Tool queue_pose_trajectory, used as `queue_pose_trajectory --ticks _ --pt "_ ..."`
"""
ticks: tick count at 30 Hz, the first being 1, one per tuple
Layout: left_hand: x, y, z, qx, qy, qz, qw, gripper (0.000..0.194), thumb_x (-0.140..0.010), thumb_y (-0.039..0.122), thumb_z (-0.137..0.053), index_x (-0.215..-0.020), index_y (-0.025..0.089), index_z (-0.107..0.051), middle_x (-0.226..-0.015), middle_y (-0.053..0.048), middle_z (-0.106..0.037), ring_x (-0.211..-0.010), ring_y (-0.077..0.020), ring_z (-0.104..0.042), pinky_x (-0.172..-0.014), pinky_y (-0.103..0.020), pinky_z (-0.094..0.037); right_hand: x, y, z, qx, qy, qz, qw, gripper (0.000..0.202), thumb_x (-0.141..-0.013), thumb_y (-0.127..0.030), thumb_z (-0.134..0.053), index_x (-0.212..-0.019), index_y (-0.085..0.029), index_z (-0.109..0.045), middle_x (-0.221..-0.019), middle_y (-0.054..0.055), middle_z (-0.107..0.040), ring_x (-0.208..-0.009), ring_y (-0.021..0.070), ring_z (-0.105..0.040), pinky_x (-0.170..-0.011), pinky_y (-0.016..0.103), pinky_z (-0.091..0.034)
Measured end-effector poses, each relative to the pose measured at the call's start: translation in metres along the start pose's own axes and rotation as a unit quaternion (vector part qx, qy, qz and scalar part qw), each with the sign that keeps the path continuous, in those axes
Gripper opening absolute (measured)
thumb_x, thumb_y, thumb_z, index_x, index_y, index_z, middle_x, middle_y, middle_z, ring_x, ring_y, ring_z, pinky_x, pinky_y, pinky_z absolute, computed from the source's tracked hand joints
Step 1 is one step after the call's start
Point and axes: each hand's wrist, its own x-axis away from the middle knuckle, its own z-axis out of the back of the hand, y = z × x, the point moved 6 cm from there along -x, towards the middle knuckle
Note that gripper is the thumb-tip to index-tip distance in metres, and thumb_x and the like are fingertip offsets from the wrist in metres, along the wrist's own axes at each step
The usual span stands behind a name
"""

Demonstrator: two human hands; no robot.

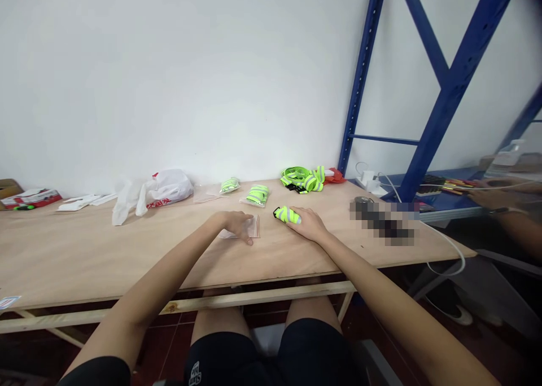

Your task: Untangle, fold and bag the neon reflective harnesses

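My right hand (pixel 309 224) is closed around a folded neon-yellow reflective strap (pixel 288 214) with grey stripes, resting it on the table. A black buckle shows at the strap's left end. To the left, my left hand (pixel 239 224) is over a clear zip bag (pixel 255 227) lying flat, its fingers apart and bent downward. Part of that bag is hidden under the hand. Just beyond both hands is a bagged reflective strap (pixel 257 194), and a second bagged strap (pixel 230 185) is farther back. Loose reflective straps (pixel 302 178) form a tangled pile near the wall.
Along the wooden table's (pixel 139 256) back lie a white plastic bag (pixel 169 187), flat white packets (pixel 84 201) and a red-and-white box (pixel 31 198). A blue metal rack (pixel 440 92) rises at right, near a white cable (pixel 449 245). Another person's arm (pixel 514 216) is at far right.
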Motion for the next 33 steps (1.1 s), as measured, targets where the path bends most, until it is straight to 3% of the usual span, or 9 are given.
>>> queue_pose_trajectory --ticks 3,6,11,16,21,28,33 --pt "-0.001 0.003 0.004 -0.015 0.009 0.006 1.000 0.145 -0.037 0.070 -0.085 -0.160 0.025 -0.023 -0.162 -0.021 -0.028 -0.144 -0.0510 -0.029 -0.111 -0.062 -0.030 0.000 0.000 0.000 0.001 -0.001 -0.001 1.000 0.060 -0.082 -0.045 -0.070 -0.137 -0.025 -0.060 -0.136 0.009 -0.064 -0.122 0.0348 -0.059 -0.102 0.048 -0.046" --pt "-0.007 0.008 0.006 0.008 0.017 -0.028 0.999 0.149 -0.038 0.071 -0.086 -0.161 0.025 -0.015 -0.165 -0.018 -0.017 -0.149 -0.0470 -0.020 -0.116 -0.060 -0.025 0.001 -0.001 0.001 0.000 -0.001 -0.004 1.000 0.059 -0.081 -0.044 -0.070 -0.136 -0.024 -0.061 -0.136 0.009 -0.065 -0.122 0.0351 -0.059 -0.103 0.048 -0.046" --pt "-0.018 0.015 0.003 0.063 0.034 -0.056 0.996 0.149 -0.042 0.072 -0.084 -0.162 0.024 -0.010 -0.163 -0.018 -0.027 -0.145 -0.0428 -0.034 -0.116 -0.053 -0.030 0.004 -0.005 0.006 -0.005 0.000 -0.005 1.000 0.057 -0.081 -0.042 -0.070 -0.135 -0.026 -0.062 -0.135 0.008 -0.065 -0.122 0.0339 -0.060 -0.104 0.048 -0.046" --pt "-0.010 0.016 0.005 0.080 0.055 -0.071 0.993 0.145 -0.046 0.073 -0.083 -0.161 0.019 -0.013 -0.163 -0.016 -0.027 -0.148 -0.0392 -0.029 -0.118 -0.046 -0.029 0.004 -0.005 0.005 -0.011 -0.006 0.006 1.000 0.058 -0.081 -0.042 -0.071 -0.136 -0.025 -0.061 -0.136 0.008 -0.065 -0.123 0.0334 -0.060 -0.105 0.048 -0.045" --pt "-0.002 0.018 0.017 0.113 0.122 -0.098 0.981 0.130 -0.058 0.072 -0.077 -0.160 0.017 -0.018 -0.163 -0.014 -0.029 -0.148 -0.0354 -0.030 -0.120 -0.043 -0.026 0.009 -0.013 0.006 -0.063 0.008 0.053 0.997 0.054 -0.080 -0.040 -0.071 -0.131 -0.024 -0.064 -0.132 0.008 -0.067 -0.120 0.0306 -0.062 -0.106 0.046 -0.045" --pt "-0.007 0.044 0.017 0.145 0.174 -0.163 0.960 0.121 -0.061 0.067 -0.079 -0.158 0.018 -0.025 -0.162 -0.013 -0.031 -0.148 -0.0327 -0.032 -0.120 -0.039 -0.024 0.016 -0.022 0.018 -0.142 0.048 0.096 0.984 0.052 -0.080 -0.041 -0.071 -0.129 -0.024 -0.065 -0.128 0.009 -0.069 -0.116 0.0294 -0.064 -0.102 0.046 -0.048" --pt "-0.016 0.059 0.013 0.164 0.187 -0.201 0.947 0.116 -0.061 0.063 -0.082 -0.157 0.020 -0.031 -0.160 -0.012 -0.035 -0.147 -0.0321 -0.033 -0.120 -0.040 -0.025 0.021 -0.034 0.020 -0.134 0.022 0.167 0.977 0.054 -0.079 -0.038 -0.073 -0.131 -0.023 -0.064 -0.129 0.010 -0.069 -0.118 0.0291 -0.063 -0.104 0.046 -0.046"
